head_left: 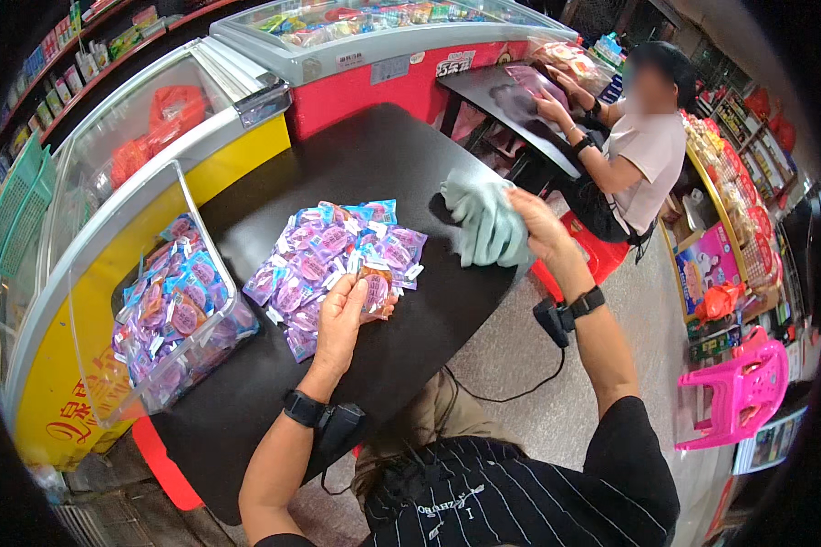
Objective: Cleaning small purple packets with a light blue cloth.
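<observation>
Over our black table, our left hand pinches a purple packet and our right hand, grip unclear, touches a pale-green bundle.

1. A pink chair is on the right side.
2. Green baskets are on the far left.
3. Red bags sit inside the yellow freezer.
4. A freezer with a red front stands behind.
5. Another person sits on a red stool.

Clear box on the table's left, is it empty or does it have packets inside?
Not empty: purple and blue packets are heaped inside the clear box, showing through its see-through walls.
</observation>
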`<act>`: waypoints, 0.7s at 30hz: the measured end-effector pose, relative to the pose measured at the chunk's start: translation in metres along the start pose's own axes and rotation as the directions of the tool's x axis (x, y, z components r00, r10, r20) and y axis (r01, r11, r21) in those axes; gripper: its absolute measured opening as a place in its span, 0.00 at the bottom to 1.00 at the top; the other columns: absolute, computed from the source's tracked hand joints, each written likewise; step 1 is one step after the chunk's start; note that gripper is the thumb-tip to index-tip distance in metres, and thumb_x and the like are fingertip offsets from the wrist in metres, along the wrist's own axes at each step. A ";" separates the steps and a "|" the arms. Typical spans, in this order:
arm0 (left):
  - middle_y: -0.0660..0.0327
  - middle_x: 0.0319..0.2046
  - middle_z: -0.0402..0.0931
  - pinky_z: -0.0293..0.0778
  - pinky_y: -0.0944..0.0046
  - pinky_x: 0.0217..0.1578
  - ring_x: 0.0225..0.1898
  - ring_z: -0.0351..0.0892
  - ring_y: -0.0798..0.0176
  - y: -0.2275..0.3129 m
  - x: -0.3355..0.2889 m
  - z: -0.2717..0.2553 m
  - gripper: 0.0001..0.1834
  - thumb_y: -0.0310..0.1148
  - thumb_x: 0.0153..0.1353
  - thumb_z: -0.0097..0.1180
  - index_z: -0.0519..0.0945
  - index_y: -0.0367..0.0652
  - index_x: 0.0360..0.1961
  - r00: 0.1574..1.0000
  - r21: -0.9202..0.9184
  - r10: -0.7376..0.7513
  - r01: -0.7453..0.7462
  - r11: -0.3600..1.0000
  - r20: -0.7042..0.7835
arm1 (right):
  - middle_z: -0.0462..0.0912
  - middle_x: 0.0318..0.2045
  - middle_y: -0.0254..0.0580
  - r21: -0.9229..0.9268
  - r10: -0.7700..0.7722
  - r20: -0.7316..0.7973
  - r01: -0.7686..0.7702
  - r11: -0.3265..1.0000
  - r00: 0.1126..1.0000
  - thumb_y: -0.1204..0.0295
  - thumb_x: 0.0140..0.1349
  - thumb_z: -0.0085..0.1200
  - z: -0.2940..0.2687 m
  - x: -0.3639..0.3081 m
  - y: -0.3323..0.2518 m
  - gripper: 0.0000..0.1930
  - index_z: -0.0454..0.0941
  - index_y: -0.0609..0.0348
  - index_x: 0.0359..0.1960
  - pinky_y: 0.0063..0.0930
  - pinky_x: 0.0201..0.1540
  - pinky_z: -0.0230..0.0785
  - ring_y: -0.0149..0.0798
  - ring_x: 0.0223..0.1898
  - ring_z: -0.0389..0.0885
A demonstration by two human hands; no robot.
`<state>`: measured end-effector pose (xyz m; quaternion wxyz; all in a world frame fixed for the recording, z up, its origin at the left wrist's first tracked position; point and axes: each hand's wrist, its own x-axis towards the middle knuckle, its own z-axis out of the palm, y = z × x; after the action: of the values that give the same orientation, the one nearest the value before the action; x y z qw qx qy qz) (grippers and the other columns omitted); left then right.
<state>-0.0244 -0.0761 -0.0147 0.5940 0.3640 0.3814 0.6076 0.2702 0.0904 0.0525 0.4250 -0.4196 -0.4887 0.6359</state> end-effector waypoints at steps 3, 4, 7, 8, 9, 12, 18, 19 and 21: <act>0.56 0.41 0.81 0.81 0.63 0.42 0.40 0.83 0.64 0.002 -0.001 -0.001 0.15 0.36 0.75 0.42 0.74 0.36 0.49 1.000 0.028 -0.027 0.027 0.999 0.012 | 0.82 0.46 0.38 -0.078 0.286 -0.067 -0.291 0.954 0.956 0.63 0.68 0.56 0.018 -0.008 0.005 0.17 0.76 0.62 0.52 0.26 0.52 0.75 0.31 0.46 0.81; 0.56 0.41 0.81 0.81 0.63 0.42 0.40 0.84 0.64 0.003 -0.001 -0.002 0.15 0.36 0.75 0.42 0.74 0.36 0.49 1.000 0.028 -0.025 0.025 0.999 0.001 | 0.82 0.46 0.38 -0.136 0.364 -0.114 -0.378 0.916 0.924 0.62 0.67 0.57 0.025 -0.010 -0.004 0.19 0.76 0.62 0.52 0.26 0.52 0.75 0.31 0.46 0.81; 0.55 0.41 0.81 0.81 0.63 0.43 0.41 0.84 0.63 0.002 -0.001 0.000 0.15 0.36 0.75 0.42 0.74 0.35 0.49 1.000 0.025 -0.029 0.029 0.999 0.005 | 0.82 0.46 0.38 -0.001 0.311 0.118 -0.313 0.950 0.943 0.61 0.66 0.59 0.017 -0.010 -0.022 0.21 0.75 0.62 0.53 0.29 0.52 0.75 0.31 0.45 0.81; 0.54 0.41 0.81 0.81 0.63 0.43 0.41 0.84 0.63 0.002 -0.001 -0.001 0.15 0.36 0.75 0.42 0.74 0.35 0.49 1.000 0.023 -0.026 0.026 0.999 0.000 | 0.83 0.46 0.38 -0.214 0.182 0.030 -0.172 0.962 0.983 0.60 0.63 0.62 0.016 -0.013 -0.030 0.23 0.75 0.63 0.54 0.29 0.50 0.76 0.32 0.44 0.83; 0.54 0.41 0.81 0.81 0.63 0.43 0.41 0.84 0.63 0.003 -0.002 -0.001 0.15 0.36 0.75 0.42 0.74 0.35 0.49 1.000 0.023 -0.028 0.028 0.999 -0.007 | 0.83 0.45 0.36 -0.147 0.087 0.096 -0.072 0.987 0.992 0.62 0.63 0.62 0.016 -0.018 -0.043 0.22 0.75 0.62 0.54 0.27 0.48 0.76 0.30 0.42 0.83; 0.54 0.41 0.81 0.81 0.62 0.43 0.42 0.84 0.62 0.005 -0.003 -0.001 0.15 0.36 0.75 0.43 0.73 0.34 0.49 0.999 0.016 -0.049 0.049 0.999 -0.015 | 0.83 0.44 0.33 0.072 -0.128 0.191 0.116 0.991 0.973 0.67 0.63 0.61 0.011 -0.029 -0.069 0.20 0.75 0.60 0.55 0.22 0.43 0.77 0.26 0.39 0.83; 0.54 0.45 0.80 0.80 0.61 0.46 0.44 0.83 0.61 0.012 -0.005 0.005 0.14 0.34 0.74 0.44 0.72 0.36 0.54 0.999 -0.165 -0.040 0.038 0.986 -0.007 | 0.83 0.45 0.31 -0.230 0.027 0.170 0.013 0.973 0.985 0.67 0.65 0.58 0.028 -0.050 -0.032 0.15 0.79 0.60 0.51 0.21 0.50 0.71 0.25 0.44 0.79; 0.52 0.47 0.79 0.79 0.60 0.49 0.47 0.82 0.59 0.012 -0.004 0.007 0.15 0.33 0.73 0.45 0.70 0.36 0.56 0.998 -0.165 -0.044 0.051 0.985 0.043 | 0.84 0.45 0.32 -0.094 -0.056 0.172 0.073 0.993 0.983 0.68 0.65 0.58 0.038 -0.056 -0.032 0.16 0.78 0.60 0.52 0.21 0.49 0.72 0.25 0.43 0.80; 0.52 0.54 0.75 0.75 0.59 0.55 0.55 0.78 0.58 0.013 -0.003 0.006 0.21 0.29 0.70 0.48 0.65 0.37 0.62 0.987 -0.149 -0.067 0.089 0.985 0.146 | 0.84 0.44 0.33 0.012 -0.150 0.161 0.150 0.989 0.975 0.71 0.66 0.56 0.047 -0.071 -0.018 0.16 0.76 0.59 0.55 0.22 0.46 0.75 0.25 0.40 0.82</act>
<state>-0.0244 -0.0789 -0.0007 0.6693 0.3434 0.3044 0.5843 0.2482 0.0133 0.0865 0.4308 -0.3286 -0.5521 0.6337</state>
